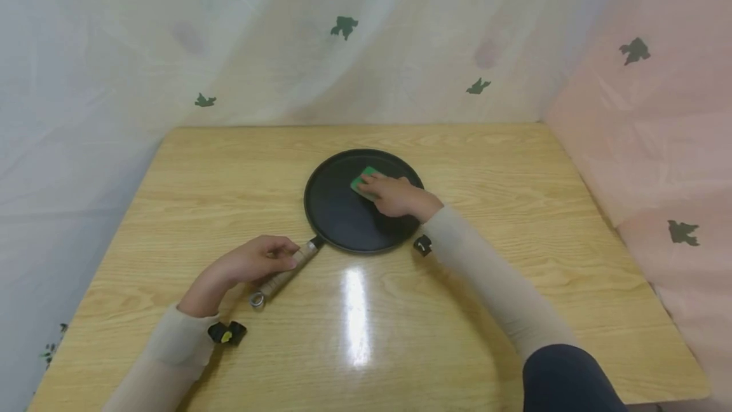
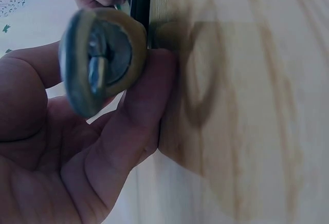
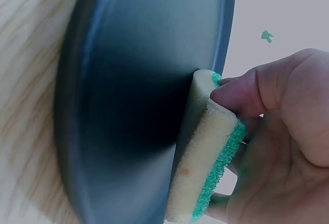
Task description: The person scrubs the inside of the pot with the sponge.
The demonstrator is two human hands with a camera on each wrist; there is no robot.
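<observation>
A flat, round black frying pan (image 1: 334,218) lies on the table, its handle (image 1: 279,280) slanting toward the near left. My left hand (image 1: 248,262) holds that handle; in the left wrist view the fingers curl beneath it, and its metal hanging ring (image 2: 77,70) faces the camera. Over the pan's right half, my right hand (image 1: 397,198) grips a sponge (image 1: 358,182) with a green scouring side. Seen from the right wrist, the thumb presses into the sponge's (image 3: 198,165) edge, and its cream side lies against the pan surface. The green side faces the palm.
The light wooden table (image 1: 486,157) carries the pan near its middle. A pale curtain (image 1: 400,68) with dark green leaf-like shapes hangs behind it, and a pinkish sheet (image 1: 657,145) hangs along the right side.
</observation>
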